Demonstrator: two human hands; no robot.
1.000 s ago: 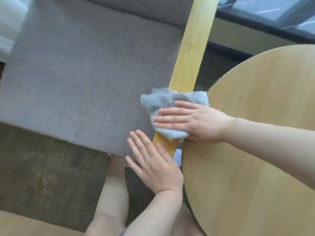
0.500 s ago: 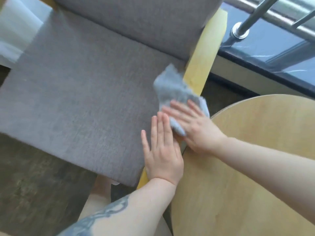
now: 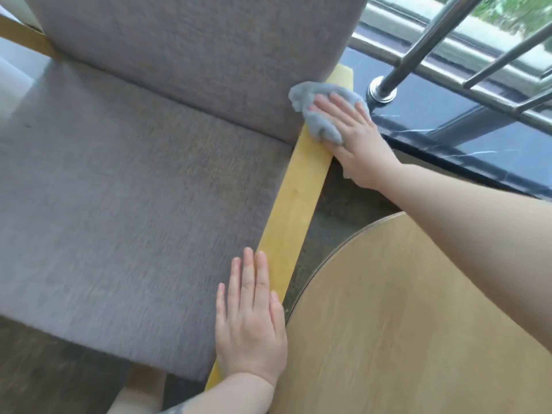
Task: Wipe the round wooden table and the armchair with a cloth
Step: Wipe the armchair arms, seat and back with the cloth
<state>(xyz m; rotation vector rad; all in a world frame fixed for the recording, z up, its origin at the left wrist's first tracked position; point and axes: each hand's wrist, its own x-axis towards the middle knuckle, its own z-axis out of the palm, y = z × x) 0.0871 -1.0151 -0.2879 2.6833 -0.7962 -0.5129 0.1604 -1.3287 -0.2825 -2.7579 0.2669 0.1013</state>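
The armchair has a grey fabric seat (image 3: 125, 204) and backrest, and a light wooden armrest (image 3: 295, 204) running along its right side. My right hand (image 3: 352, 135) lies flat with straight fingers on a crumpled grey cloth (image 3: 319, 121), pressing it onto the far end of the armrest beside the backrest. My left hand (image 3: 251, 327) rests flat, fingers straight, over the near end of the armrest and the seat's edge. The round wooden table (image 3: 418, 324) fills the lower right, close to the armrest.
A dark marble sill (image 3: 448, 127) runs behind the chair at the right, with a steel railing post (image 3: 385, 91) and slanted bars above it. Dark carpet (image 3: 38, 369) lies in front of the chair. A narrow gap separates table and armrest.
My right hand has slid the cloth along the armrest from its near part up to the far end by the backrest. My left hand has stayed at the near end.
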